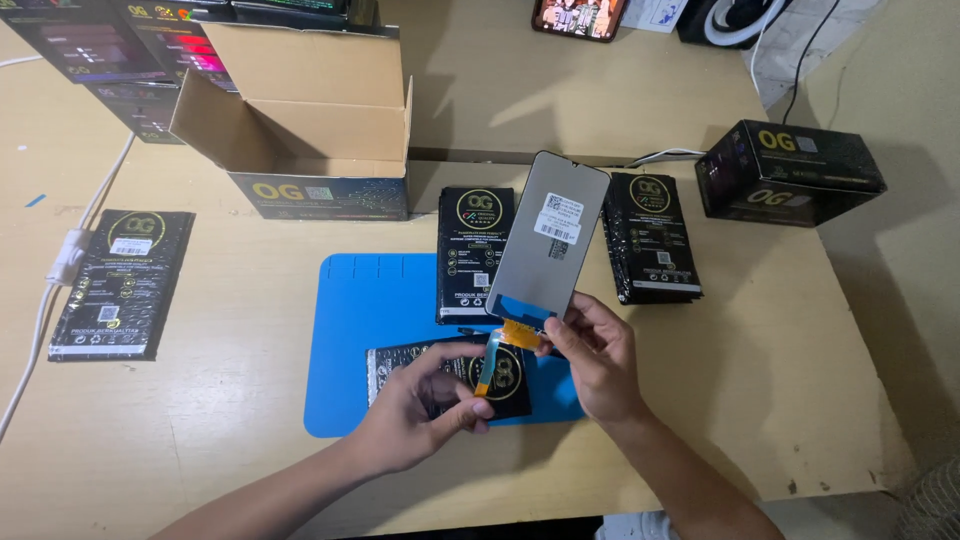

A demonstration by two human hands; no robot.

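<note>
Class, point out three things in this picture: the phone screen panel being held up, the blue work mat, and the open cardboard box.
phone screen panel (548, 235), head view, middle of its grey back.
blue work mat (365, 330), head view, bare left part.
open cardboard box (330, 130), head view, inner back wall.

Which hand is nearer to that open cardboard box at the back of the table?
Left. The left hand sits below the open cardboard box, roughly in line with its right end. The right hand is farther to the right, pinching the phone screen panel.
</note>
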